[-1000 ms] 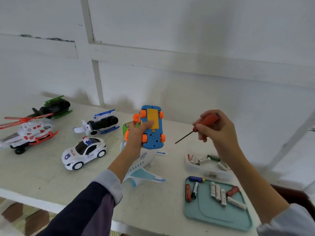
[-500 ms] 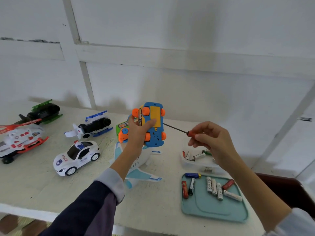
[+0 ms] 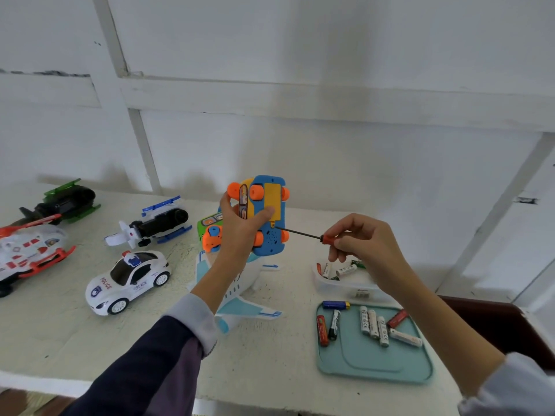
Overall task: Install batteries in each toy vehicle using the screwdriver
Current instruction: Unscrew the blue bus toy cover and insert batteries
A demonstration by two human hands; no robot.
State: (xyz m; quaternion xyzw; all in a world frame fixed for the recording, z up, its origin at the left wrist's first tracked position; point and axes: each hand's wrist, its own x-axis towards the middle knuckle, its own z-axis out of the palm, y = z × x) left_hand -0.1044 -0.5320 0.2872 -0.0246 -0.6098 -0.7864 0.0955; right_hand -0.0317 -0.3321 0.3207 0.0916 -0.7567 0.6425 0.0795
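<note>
- The left hand [image 3: 240, 226] grips the blue toy car [image 3: 268, 216] in the air, underside toward the camera.
- The right hand [image 3: 362, 238] pinches the screwdriver [image 3: 303, 234], tip at the car's yellow cover [image 3: 272, 202].
- Beneath, on the worktop [image 3: 60, 331]: a toy plane [image 3: 240, 292], partly hidden by the left arm.
- Left: police car [image 3: 129, 280], helicopters.
- Near right: teal tray [image 3: 372, 361] with batteries [image 3: 374, 324]; a clear tub [image 3: 348, 285] just beyond it.

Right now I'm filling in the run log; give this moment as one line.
left hand: holds blue toy car underside up | right hand: pinches screwdriver, tip at yellow battery cover tab | batteries on tray
</note>
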